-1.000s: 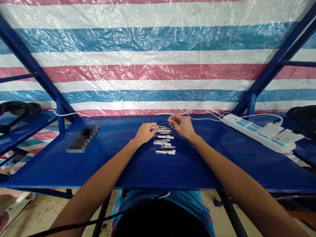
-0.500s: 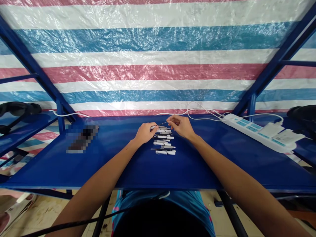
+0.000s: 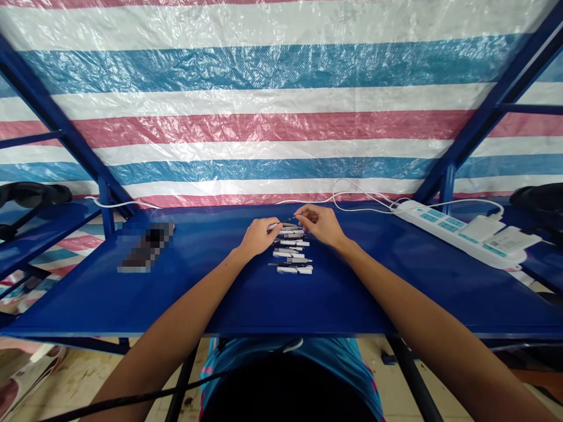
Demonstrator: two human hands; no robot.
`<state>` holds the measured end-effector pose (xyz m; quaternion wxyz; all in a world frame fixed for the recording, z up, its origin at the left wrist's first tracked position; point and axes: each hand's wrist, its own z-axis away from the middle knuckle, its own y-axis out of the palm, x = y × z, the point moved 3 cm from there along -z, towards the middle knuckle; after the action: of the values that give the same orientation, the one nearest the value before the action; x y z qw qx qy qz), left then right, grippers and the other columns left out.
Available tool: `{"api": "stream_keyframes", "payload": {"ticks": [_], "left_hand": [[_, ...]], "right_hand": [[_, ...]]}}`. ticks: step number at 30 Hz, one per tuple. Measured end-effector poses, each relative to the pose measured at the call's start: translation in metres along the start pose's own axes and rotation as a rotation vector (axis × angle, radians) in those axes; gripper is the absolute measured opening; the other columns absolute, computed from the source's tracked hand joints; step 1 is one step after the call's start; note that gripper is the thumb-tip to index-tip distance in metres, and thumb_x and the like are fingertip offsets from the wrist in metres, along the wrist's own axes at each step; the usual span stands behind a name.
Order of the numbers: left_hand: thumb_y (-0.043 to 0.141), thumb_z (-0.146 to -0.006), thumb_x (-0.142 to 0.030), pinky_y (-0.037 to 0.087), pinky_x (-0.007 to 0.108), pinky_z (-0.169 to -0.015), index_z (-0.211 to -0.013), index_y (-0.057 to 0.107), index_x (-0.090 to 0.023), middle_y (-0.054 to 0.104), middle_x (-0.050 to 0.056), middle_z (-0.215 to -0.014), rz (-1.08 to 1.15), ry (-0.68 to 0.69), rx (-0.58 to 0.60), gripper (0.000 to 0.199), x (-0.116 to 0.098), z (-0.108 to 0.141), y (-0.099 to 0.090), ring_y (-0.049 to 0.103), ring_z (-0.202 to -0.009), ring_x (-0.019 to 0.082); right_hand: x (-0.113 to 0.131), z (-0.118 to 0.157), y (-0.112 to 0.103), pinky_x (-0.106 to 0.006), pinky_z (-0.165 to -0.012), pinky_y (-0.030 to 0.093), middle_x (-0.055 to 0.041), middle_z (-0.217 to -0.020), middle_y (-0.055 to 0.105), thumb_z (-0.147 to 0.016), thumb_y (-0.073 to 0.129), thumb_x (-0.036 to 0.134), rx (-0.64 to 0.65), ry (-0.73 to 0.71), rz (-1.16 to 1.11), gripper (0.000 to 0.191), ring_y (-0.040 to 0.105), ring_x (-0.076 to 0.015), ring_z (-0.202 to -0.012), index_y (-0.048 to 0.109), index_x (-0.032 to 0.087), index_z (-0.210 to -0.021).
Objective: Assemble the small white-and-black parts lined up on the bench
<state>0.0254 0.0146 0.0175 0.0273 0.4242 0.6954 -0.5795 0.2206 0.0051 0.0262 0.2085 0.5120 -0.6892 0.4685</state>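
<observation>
My left hand [image 3: 259, 237] is shut on a white pen [image 3: 275, 225], whose thin dark end [image 3: 290, 220] reaches across to my right hand [image 3: 319, 224]. The fingertips of my right hand pinch that dark end. Both hands are just above the far end of a neat column of several white-and-black pens [image 3: 292, 253], which lie crosswise on a blue table [image 3: 132, 310]. The small parts of the pens are too small to make out.
A pixelated dark object [image 3: 147, 247] lies left on the table. A white power strip [image 3: 453, 231] with white adapters [image 3: 495, 236] and a white cable [image 3: 352, 199] is at the right. A striped tarpaulin [image 3: 281, 129] and blue steel frame members stand behind.
My right hand has shifted slightly left toward my left hand, with its fingers closer on the dark end. The whole view has tilted slightly.
</observation>
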Motion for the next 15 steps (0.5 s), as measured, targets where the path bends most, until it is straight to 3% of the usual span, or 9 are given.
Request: {"api": "stream_keyframes", "payload": {"ticks": [15], "left_hand": [[0.049,-0.098,-0.034,0.039,0.028,-0.066,-0.086,0.073,-0.019,0.073,0.004,-0.079,-0.01,0.041,-0.01,0.03,0.0022,-0.0002,0.0017,0.062,-0.07,0.018]], "right_hand": [[0.0008,0.0007,0.0064,-0.031,-0.054,0.054,-0.0016,-0.057,0.066,-0.084,0.066,0.063,0.038,0.011,-0.065,0.042,0.062,-0.0172,-0.047,0.069,0.021,-0.079]]}}
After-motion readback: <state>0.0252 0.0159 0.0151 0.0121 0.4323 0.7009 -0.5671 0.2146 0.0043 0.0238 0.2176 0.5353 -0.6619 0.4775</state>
